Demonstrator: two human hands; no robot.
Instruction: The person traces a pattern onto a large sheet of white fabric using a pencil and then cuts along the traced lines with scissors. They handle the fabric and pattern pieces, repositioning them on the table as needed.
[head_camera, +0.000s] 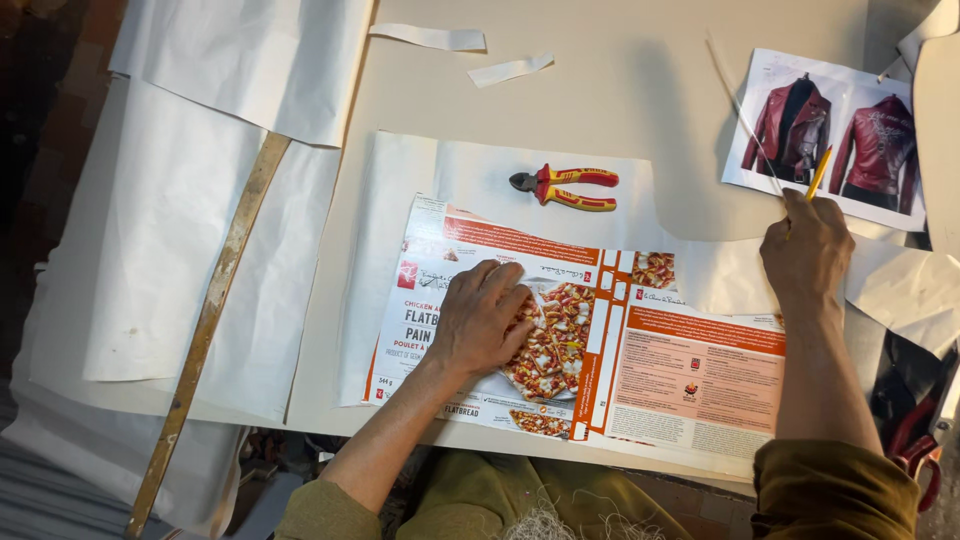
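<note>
Cardboard everywhere on our bench right now. We've got our left hand (480, 318) pressed flat, fingers loosely spread, on a flattened food box (600, 350) that lies printed side up near the table's front edge, on top of a white paper sheet (480, 180). Our right hand (806, 245) is curled around a yellow pencil (818, 172), tip pointing up toward a printed photo of two red jackets (835, 135) at the far right. Red-and-yellow cutting pliers (565, 187) sit on the paper just behind the box, touching neither hand. A long wooden ruler (210, 310) lies diagonally off to the left.
</note>
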